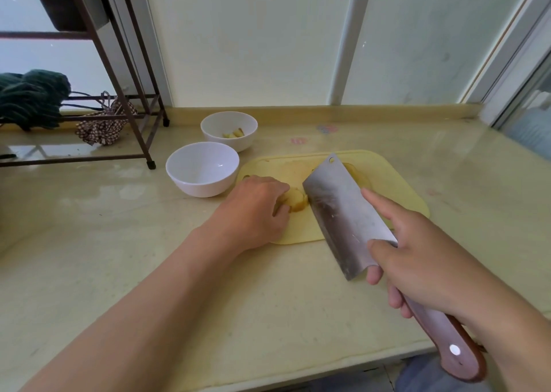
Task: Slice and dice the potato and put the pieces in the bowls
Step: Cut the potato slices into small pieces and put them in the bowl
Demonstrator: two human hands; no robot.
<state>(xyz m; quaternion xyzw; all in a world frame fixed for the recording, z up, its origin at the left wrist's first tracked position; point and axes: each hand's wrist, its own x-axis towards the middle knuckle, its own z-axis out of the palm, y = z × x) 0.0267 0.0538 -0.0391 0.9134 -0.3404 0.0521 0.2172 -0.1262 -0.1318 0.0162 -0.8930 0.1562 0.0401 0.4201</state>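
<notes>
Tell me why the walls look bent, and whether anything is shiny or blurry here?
Head view: the wide lens bows the window frame at the edges; daylight glares off the countertop and the cleaver; the potato under the left hand looks slightly soft.

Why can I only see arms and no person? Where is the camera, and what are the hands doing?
There is just one picture, and the camera sits on the person's head, looking down. That is why you see only their two arms. The left hand curls its fingers over a piece of potato to keep it steady on the yellow cutting board. The right hand grips a big cleaver, with one finger lying along the blade, right beside the potato. Two white bowls stand left of the board: the near bowl looks empty, and the far bowl holds a few potato pieces. Everything rests on a pale counter.
</notes>
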